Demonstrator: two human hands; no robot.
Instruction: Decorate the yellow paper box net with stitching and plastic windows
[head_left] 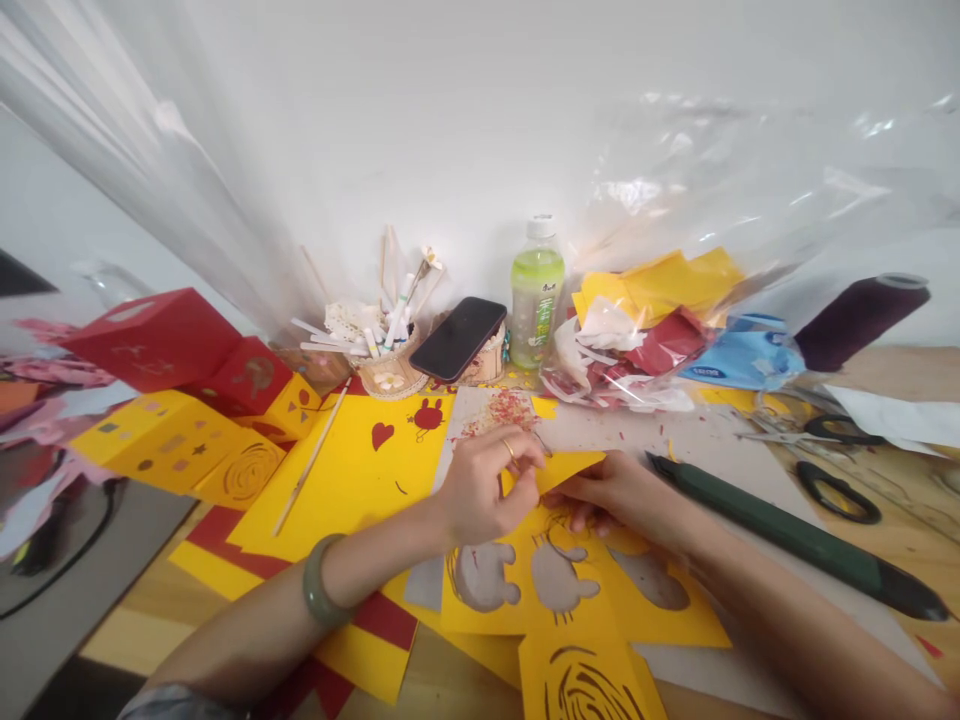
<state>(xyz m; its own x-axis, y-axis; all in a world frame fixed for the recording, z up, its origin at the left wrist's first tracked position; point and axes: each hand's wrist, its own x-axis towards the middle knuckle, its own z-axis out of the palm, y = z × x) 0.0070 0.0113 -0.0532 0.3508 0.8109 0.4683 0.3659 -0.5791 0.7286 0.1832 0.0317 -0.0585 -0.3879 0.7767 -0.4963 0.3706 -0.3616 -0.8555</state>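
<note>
A yellow paper sheet (622, 605) with animal-shaped cut-outs and curved slits lies partly folded before me, one flap raised. My right hand (626, 495) has its fingers closed on that flap. My left hand (491, 485), with a ring and a bangle on that arm, is beside the flap. Its fingers are curled in a pinch, and what is between them cannot be made out. Just beyond, a pile of small red and yellow paper scraps (506, 412) sits on a grey mat (592, 430). A red paper heart (382, 436) and a red rabbit cut-out (430, 414) lie on yellow paper at left.
Red and yellow paper boxes (172, 430) stand at left, near a thin stick (311, 460). Along the back are a pen basket (386, 370), phone (461, 338), drink bottle (537, 295) and bagged scraps (637, 345). A green pen-shaped tool (795, 535) and scissors (836, 500) lie at right.
</note>
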